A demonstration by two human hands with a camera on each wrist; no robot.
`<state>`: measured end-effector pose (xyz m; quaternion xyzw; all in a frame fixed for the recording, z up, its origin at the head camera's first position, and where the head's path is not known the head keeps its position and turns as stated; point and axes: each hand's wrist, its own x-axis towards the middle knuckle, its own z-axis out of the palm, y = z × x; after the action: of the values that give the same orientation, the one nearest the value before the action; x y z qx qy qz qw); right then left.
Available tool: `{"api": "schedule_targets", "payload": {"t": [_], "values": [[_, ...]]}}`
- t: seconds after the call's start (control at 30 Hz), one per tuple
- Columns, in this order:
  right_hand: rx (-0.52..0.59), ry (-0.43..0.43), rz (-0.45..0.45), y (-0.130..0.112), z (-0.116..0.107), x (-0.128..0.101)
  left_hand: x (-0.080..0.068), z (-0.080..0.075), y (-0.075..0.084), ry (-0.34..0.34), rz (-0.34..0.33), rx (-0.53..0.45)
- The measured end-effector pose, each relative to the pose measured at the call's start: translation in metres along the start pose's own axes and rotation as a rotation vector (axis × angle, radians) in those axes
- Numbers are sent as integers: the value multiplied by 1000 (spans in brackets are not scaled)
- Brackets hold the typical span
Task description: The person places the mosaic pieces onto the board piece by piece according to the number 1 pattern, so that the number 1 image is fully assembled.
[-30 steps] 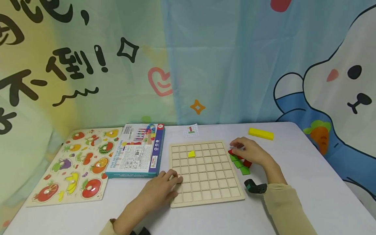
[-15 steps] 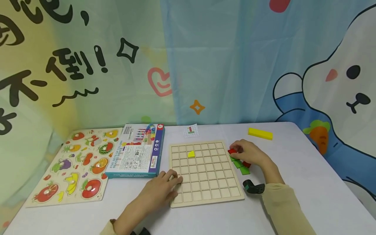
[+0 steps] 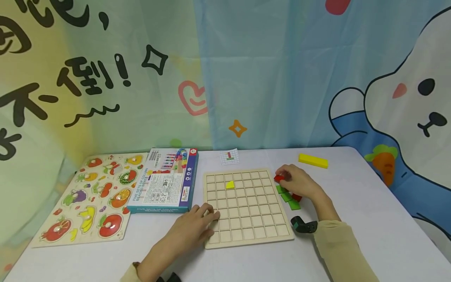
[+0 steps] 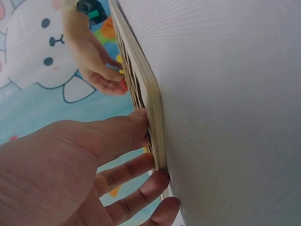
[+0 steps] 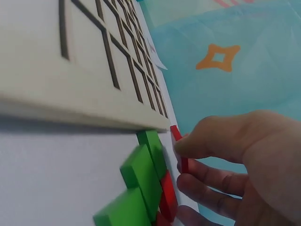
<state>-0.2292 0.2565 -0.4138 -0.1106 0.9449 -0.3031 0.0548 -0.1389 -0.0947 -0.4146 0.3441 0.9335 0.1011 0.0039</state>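
In the head view my right hand (image 3: pixel 299 181) pinches a red tile (image 3: pixel 278 178) between thumb and fingers, just off the grid board's upper right edge. The right wrist view shows this red tile (image 5: pixel 185 165) tilted on edge in the pinch. Beside it lie several green tiles (image 3: pixel 286 196) and more red tiles (image 5: pixel 168 195), partly hidden. The wooden grid board (image 3: pixel 248 244) lies flat with one yellow tile (image 3: pixel 230 185) on it. My left hand (image 3: pixel 190 227) rests at the board's left edge, thumb and fingertips touching it (image 4: pixel 154 101), fingers loosely bent.
A small pattern card (image 3: pixel 230 156) lies behind the board. A yellow bar (image 3: pixel 312 160) is at the back right. To the left are a boxed set (image 3: pixel 160 190) and a fruit puzzle board (image 3: pixel 63 213). A printed curtain (image 3: pixel 246 78) hangs behind the table.
My right fingers have gone from touching the red tiles to pinching one, which now sits slightly apart from the green tiles. My left hand has stayed at the board's edge.
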Motion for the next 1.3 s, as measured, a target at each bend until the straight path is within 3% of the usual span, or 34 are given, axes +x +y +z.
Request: {"api": "schedule_targets", "payload": {"t": [0.4, 0.87, 1.3], "values": [[101, 35, -100, -15, 14, 2, 0, 1, 0, -18, -15, -17], [92, 22, -186, -38, 32, 8, 0, 1, 0, -19, -20, -3], [53, -10, -213, -55, 42, 12, 1, 1, 1, -29, -26, 0]]}}
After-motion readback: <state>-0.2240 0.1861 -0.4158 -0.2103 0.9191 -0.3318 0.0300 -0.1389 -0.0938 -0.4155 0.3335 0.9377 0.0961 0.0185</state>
